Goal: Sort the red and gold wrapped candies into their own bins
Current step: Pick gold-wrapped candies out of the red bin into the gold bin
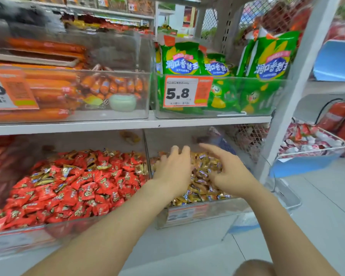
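Gold candies [203,188] fill the bin [187,214]. Left hand [173,168] lies flat on them; right hand [231,176] beside, fingers spread, empty.

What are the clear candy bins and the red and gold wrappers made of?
Clear rectangular bin of red candies: looks like rigid transparent plastic, probably acrylic; contents show through, glossy glare on walls.
Red candy wrappers: glossy printed plastic film, crinkled with highlights.
Gold candy wrappers: metallised film or foil; mirror-like glints.
Exact polymers unclear.
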### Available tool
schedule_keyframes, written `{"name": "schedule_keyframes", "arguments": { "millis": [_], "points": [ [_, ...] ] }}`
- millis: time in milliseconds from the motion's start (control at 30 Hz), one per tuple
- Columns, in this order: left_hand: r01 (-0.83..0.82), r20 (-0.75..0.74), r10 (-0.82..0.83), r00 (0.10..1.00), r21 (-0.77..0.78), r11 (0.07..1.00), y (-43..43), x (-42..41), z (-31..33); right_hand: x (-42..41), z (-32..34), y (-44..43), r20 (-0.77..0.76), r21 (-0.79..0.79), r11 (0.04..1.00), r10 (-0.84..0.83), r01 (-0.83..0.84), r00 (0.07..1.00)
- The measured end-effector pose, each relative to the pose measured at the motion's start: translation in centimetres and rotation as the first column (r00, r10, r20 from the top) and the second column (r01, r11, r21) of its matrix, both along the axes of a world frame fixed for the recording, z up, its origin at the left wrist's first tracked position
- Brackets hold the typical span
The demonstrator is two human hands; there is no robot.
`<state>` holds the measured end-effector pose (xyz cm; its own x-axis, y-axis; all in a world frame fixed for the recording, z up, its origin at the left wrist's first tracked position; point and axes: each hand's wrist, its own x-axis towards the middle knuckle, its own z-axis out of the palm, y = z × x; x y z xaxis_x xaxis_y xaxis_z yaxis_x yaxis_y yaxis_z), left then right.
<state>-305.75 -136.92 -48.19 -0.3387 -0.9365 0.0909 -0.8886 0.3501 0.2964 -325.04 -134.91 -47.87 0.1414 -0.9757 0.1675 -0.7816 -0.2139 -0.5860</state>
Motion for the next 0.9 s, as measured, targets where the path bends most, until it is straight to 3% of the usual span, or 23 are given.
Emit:
{"name": "schedule_keyframes", "arguments": {
  "millis": [67,100,200,267,333,433,533,667,733,800,900],
  "points": [
    [0.011,0.078,-0.024,0.997,0.162,0.987,-0.9,-0.5,-0.5,-0.4,0.4,0.5,0.036,-0.025,0.999,-0.024,0.024,0.999],
    [0.037,0.129,-0.059,0.99,0.167,0.985,-0.8,-0.5,-0.5,-0.3,0.6,0.7,0.035,-0.045,0.998,-0.048,0.049,0.998],
    [0.168,0.209,-0.142,0.968,-0.115,0.979,1.1,1.0,0.8,0.9,1.3,0.8,0.058,-0.129,0.985,-0.107,0.114,0.993],
    [0.202,0.129,-0.169,0.977,-0.325,0.924,2.8,3.1,1.3,3.0,2.0,1.0,0.088,-0.174,0.981,-0.074,0.088,0.993],
    [0.127,-0.007,-0.139,0.99,-0.362,0.923,4.0,6.2,1.2,6.1,2.8,1.6,0.1,-0.183,0.983,-0.006,0.025,0.995],
    [-0.065,-0.15,0.016,0.989,-0.33,0.942,3.5,12.9,0.2,11.6,3.7,2.5,0.101,-0.186,0.978,0.119,-0.099,0.988],
    [-0.264,-0.073,0.254,0.964,-0.22,0.939,0.8,19.9,-0.6,17.2,3.7,2.4,0.03,-0.183,0.954,0.247,-0.238,0.969],
    [-0.544,0.025,0.545,0.838,-0.034,0.838,-2.5,26.8,-1.6,23.2,1.9,-1.1,-0.15,-0.094,0.958,0.255,-0.271,0.955],
    [-0.601,0.051,0.599,0.799,0.034,0.799,-3.4,28.7,-2.4,25.5,1.3,-3.4,-0.212,-0.045,0.975,0.204,-0.218,0.956],
    [-0.578,0.082,0.572,0.816,0.093,0.811,-4.2,29.4,-2.9,27.3,1.0,-5.5,-0.235,0.036,0.983,0.185,-0.182,0.954],
    [-0.538,-0.038,0.559,0.828,0.227,0.812,-5.7,29.5,-3.0,29.5,0.4,-7.7,-0.172,0.197,0.96,0.232,-0.198,0.957]
  ]
}}
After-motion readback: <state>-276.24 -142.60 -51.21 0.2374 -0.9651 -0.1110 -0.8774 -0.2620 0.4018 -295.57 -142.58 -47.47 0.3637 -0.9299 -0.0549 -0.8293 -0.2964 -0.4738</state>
